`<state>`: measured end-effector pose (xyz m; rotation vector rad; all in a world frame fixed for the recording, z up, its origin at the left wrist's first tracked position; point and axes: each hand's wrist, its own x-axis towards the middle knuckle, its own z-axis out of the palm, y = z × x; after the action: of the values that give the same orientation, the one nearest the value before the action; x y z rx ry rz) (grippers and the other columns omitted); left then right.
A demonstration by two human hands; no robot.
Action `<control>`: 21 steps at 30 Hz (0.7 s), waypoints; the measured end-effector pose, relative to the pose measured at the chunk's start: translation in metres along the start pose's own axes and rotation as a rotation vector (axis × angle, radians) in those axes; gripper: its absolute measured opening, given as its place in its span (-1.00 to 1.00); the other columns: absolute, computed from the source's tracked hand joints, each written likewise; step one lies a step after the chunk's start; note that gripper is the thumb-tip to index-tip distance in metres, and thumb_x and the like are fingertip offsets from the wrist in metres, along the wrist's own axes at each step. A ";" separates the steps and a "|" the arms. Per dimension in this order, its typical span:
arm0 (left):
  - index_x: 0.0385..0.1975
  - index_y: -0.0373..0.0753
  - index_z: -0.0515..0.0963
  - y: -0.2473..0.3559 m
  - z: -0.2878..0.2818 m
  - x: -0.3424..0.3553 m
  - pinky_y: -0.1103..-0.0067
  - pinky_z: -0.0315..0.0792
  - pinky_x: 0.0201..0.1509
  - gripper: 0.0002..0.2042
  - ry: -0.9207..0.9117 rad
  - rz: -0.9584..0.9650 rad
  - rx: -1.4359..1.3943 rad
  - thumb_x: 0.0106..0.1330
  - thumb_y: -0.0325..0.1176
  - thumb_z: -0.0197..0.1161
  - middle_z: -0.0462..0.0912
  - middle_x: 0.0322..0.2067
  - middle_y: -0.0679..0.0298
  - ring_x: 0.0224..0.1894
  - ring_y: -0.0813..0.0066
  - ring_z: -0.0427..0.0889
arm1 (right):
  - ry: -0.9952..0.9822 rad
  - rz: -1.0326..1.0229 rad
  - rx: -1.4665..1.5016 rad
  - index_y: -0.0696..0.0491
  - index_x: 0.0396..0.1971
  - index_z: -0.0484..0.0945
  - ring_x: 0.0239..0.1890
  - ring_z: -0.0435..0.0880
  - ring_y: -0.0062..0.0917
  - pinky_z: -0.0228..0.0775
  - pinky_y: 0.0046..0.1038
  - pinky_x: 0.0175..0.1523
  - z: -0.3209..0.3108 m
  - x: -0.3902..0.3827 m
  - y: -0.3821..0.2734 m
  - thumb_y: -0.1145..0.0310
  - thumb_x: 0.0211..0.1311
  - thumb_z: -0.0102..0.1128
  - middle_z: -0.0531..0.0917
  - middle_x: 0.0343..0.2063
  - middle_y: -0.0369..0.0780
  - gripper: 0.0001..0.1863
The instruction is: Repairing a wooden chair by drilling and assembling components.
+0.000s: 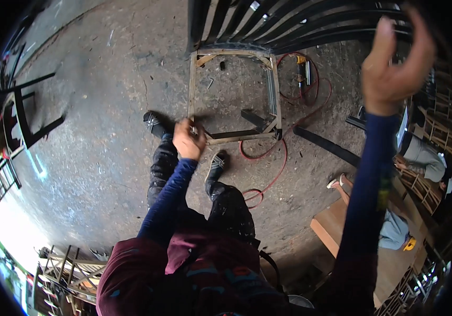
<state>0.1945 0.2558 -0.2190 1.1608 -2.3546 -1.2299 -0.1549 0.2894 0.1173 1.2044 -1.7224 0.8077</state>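
A chair (244, 138) with a bare wooden seat frame and a dark slatted back (268, 23) stands in front of me. My left hand (189, 139) is at the seat frame's near left corner, its fingers curled round it. The corner itself is hidden under the hand. Up at the right, my right hand (401, 66) is raised, fingers apart, with nothing visible in it. It is blurred by motion and overlaps the dark slats' far end.
A yellow-and-black tool (300, 66) lies right of the chair beside a red hose (284, 163). A dark bar (326, 147) lies on the floor. Two people (429, 158) (393, 229) are at the right, near brown boards (328, 221). Dark furniture frames (25, 118) stand left.
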 end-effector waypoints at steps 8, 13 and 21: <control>0.36 -0.31 0.16 -0.056 0.076 0.078 0.20 0.52 -0.06 -0.31 -0.294 -0.161 0.029 0.32 -0.09 0.22 0.71 -0.26 -0.06 -0.14 -0.11 0.67 | -1.213 1.079 -0.315 0.15 0.32 0.28 0.12 0.53 0.07 0.38 -0.08 0.20 -0.103 -0.398 0.010 -0.09 0.35 0.08 0.53 0.12 0.14 -0.26; 0.24 -0.35 0.33 -0.054 0.097 0.062 0.24 0.54 -0.09 -0.43 -0.157 -0.154 0.050 0.28 -0.22 0.25 0.70 -0.33 -0.10 -0.19 -0.12 0.68 | -1.064 0.956 -0.405 0.17 0.30 0.19 -0.01 0.58 0.12 0.42 -0.03 0.06 -0.079 -0.485 0.010 0.17 0.42 0.01 0.55 0.01 0.21 -0.42; -0.20 -0.44 0.47 -0.061 0.096 0.064 0.30 0.51 -0.20 -0.67 -0.198 -0.099 -0.158 0.18 -0.29 0.27 0.61 -0.49 -0.08 -0.34 0.00 0.67 | -1.016 0.952 -0.469 0.17 0.09 0.28 -0.14 0.64 0.10 0.43 0.01 -0.01 -0.079 -0.477 -0.001 0.34 0.39 -0.01 0.65 -0.19 0.15 -0.65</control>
<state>0.1348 0.2439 -0.3348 1.1639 -2.3075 -1.6007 -0.0540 0.5429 -0.2822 0.3751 -3.1902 0.1802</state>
